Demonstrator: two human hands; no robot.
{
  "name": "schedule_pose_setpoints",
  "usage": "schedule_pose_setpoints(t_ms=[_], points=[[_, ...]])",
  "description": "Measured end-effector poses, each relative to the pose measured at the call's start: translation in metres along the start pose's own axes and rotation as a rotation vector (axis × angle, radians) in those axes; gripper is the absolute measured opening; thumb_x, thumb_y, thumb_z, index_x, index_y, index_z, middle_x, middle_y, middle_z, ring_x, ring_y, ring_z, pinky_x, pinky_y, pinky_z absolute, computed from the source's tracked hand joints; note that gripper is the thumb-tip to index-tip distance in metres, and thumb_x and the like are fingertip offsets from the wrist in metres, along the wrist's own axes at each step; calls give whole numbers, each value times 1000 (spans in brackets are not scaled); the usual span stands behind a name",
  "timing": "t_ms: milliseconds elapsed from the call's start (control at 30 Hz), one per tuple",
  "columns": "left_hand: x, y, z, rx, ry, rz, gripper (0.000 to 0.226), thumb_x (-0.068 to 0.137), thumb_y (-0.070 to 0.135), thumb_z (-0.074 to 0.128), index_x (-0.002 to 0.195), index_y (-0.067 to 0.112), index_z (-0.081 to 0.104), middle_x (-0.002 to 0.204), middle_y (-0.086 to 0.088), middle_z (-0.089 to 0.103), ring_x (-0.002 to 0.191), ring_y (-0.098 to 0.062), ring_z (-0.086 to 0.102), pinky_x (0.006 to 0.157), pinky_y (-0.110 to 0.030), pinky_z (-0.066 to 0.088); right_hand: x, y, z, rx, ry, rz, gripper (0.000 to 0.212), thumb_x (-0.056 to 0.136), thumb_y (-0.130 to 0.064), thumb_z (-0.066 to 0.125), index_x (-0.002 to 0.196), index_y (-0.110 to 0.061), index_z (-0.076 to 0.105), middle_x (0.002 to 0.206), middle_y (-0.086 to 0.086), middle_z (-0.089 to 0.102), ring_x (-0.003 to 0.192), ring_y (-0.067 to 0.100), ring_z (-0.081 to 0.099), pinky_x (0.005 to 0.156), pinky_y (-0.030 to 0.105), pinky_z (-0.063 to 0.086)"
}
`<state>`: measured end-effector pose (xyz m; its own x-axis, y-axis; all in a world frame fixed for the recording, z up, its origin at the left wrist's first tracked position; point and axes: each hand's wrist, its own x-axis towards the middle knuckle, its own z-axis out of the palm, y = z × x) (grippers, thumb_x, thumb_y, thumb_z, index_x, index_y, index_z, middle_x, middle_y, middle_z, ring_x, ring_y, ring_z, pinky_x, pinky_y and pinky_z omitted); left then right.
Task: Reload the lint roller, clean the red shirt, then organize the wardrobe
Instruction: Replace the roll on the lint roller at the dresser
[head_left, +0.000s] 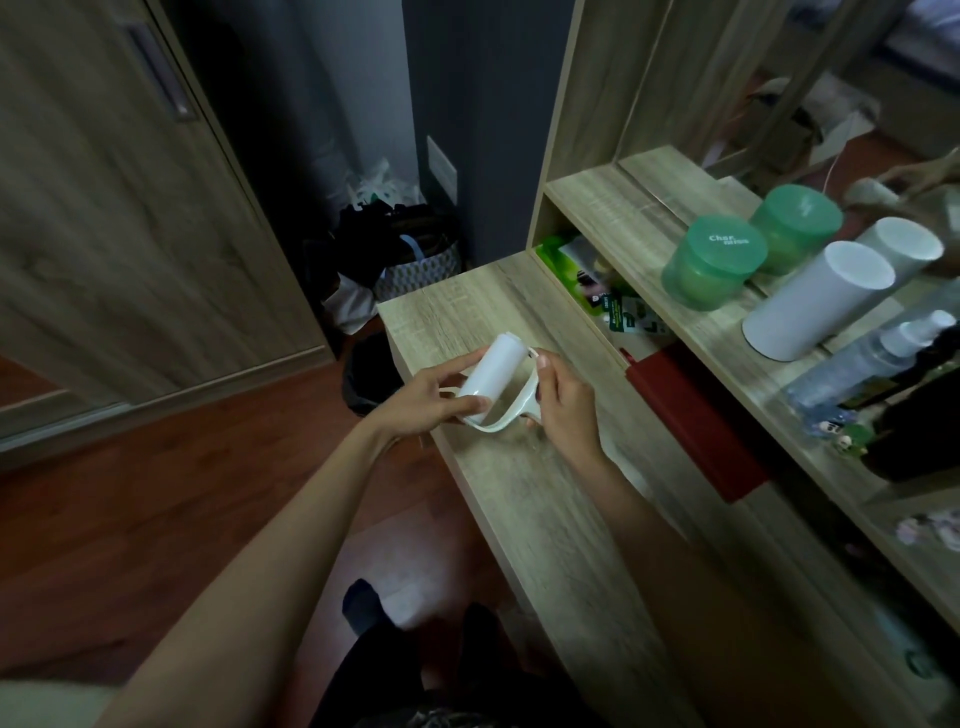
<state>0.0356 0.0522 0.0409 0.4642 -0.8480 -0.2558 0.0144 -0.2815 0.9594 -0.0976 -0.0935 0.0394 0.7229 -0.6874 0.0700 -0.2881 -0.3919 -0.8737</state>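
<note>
Both hands work above the wooden dresser top (524, 499). Our left hand (421, 397) closes around the white lint roll (493, 371), thumb on its near end. Our right hand (563, 410) grips the white roller frame (511, 415) at its handle end. We hold the roll within the frame, off the surface. Right of us, a shelf (613, 205) carries a green jar (714, 262) and a white cylinder (821, 299).

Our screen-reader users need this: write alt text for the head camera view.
Two bare hands hold a white lint roller above a wooden dresser top: the left hand grips the roll, the right hand the handle. A shelf beside it holds a green jar and a white cylinder.
</note>
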Motion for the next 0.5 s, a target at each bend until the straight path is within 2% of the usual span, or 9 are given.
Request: schedule_pose_setpoints(t_ms=[67,100,133,200,333,400,500], points=[[5,2,-6,25,87,26,50,87,17,70,130,35,53,128,0,57,116,-17,57,81,-25,56,-1,-2,-1,178,-71,147,34,102,-29,36,87,-12,61,66,8,57,50,0,57,44,16,44],[8,3,-10,19,143,34,43,87,16,70,126,29,56,122,-3,60,113,-20,58,83,-26,56,-1,-2,-1,283,-130,226,39,102,-33,36,83,-11,62,65,12,59,50,9,60,44,22,45],[10,4,-14,-5,190,34,38,87,16,70,122,23,57,117,-6,62,110,-22,60,83,-28,56,-2,-3,-2,368,-201,283,45,102,-37,35,84,-8,65,62,13,61,48,15,59,45,24,45],[14,7,-22,-66,254,23,33,85,15,71,115,15,57,111,-12,63,102,-22,63,80,-27,57,-1,-5,-2,471,-373,361,54,100,-44,34,92,-3,69,55,8,59,45,15,53,45,23,44],[15,15,-26,-79,276,35,23,87,18,71,106,14,60,104,-9,63,94,-23,65,78,-30,55,-2,-19,5,704,-681,524,45,92,-50,45,91,-8,60,58,0,49,45,9,42,44,20,35],[13,17,-28,-115,259,27,19,86,23,71,103,18,63,106,-8,63,97,-24,65,81,-34,55,-1,-26,12,796,-729,541,42,87,-53,49,86,-11,54,52,-2,42,38,7,33,38,19,27],[10,16,-41,-200,258,-21,18,87,26,70,103,20,66,112,-13,64,97,-27,69,86,-40,56,3,-36,27,746,-663,509,42,91,-53,45,80,-13,49,46,-2,34,32,7,27,32,19,20]])
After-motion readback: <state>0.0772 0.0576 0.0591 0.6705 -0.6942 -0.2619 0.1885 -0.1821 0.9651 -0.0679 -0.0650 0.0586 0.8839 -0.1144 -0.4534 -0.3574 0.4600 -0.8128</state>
